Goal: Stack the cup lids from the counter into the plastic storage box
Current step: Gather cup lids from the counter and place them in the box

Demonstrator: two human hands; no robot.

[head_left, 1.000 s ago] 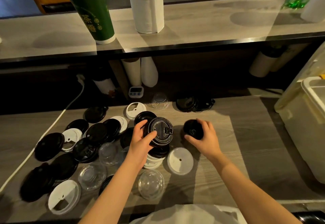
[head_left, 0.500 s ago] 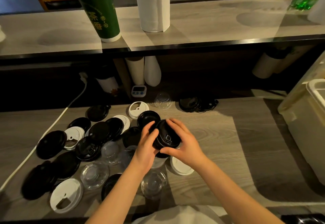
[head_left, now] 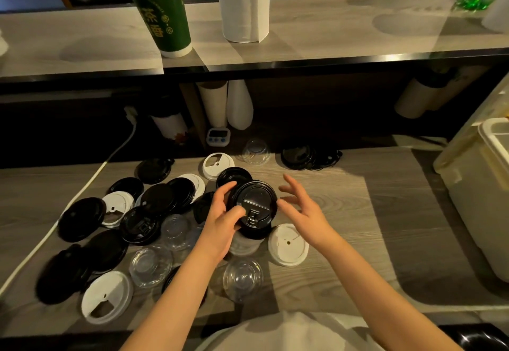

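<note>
The left grip [head_left: 221, 222] curls round the black lid stack [head_left: 254, 202] over the bench [head_left: 371, 213]; the right grip [head_left: 301, 209], splayed and empty, hovers just beside it. The plastic storage box [head_left: 473, 191] stands far right.

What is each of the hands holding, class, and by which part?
The left hand grips the round black plastic cup lid by its left rim, thumb on top. The right hand, fingers spread beside the lid, holds nothing.

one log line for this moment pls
phase: stacking on counter | left hand: grips black lid stack | right hand: open beside stack | storage box: right edge, contents unseen
</note>
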